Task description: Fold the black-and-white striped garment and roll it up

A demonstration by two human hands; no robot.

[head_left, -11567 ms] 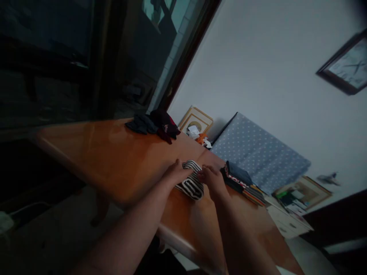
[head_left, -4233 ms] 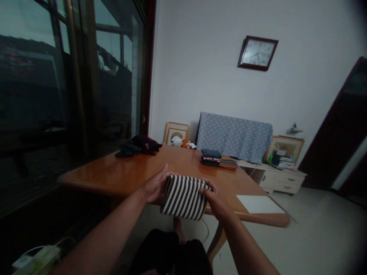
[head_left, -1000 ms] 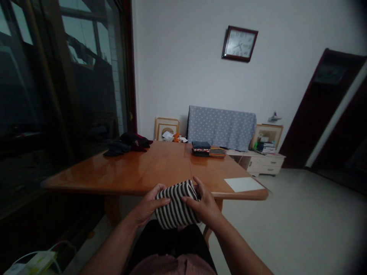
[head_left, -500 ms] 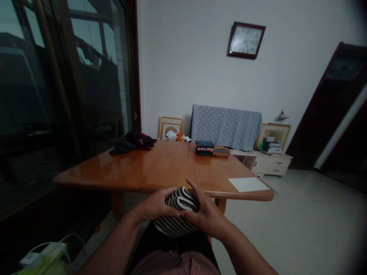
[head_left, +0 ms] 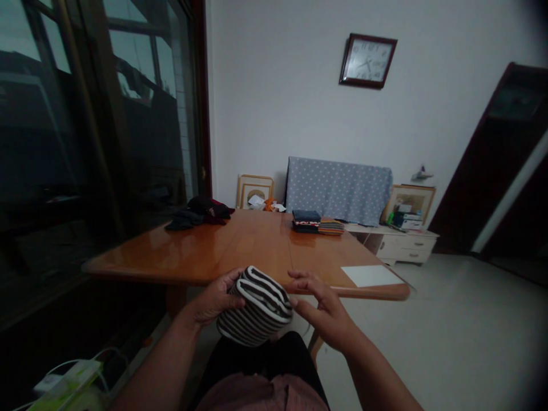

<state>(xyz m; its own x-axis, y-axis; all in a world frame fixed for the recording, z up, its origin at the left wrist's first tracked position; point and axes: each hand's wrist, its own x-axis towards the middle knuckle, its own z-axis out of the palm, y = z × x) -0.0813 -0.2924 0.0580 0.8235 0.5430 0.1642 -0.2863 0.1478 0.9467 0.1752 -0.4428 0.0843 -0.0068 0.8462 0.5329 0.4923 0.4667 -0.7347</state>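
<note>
- The person's dark shorts and pinkish shirt showed at 6 o'clock, at the bottom of the view.
- The left hand, at 11 o'clock from the lap, was closed around the left end of the rolled striped cloth, gripping it.
- The brown-and-white roll was held in the air above the lap, just in front of the table's near edge and not resting on the table.
- The right hand was open, at 1 o'clock from the lap, its fingers spread and just beside the roll, apparently not touching it.
- A white power strip with cables lay on the floor at 8 o'clock.
- The wooden table stretched ahead from 10 to 2 o'clock, with a white sheet at its right corner, at 2 o'clock.
- A dark heap of clothes lay on the table at 11 o'clock, and a folded stack of clothes at 12 o'clock.
- Beyond the table stood a framed picture at 12 o'clock, a polka-dot blue-grey cloth just right of it, and a white drawer cabinet at 1 o'clock.
- A wall clock hung above at 1 o'clock, with a glass door at 10 o'clock.
</note>
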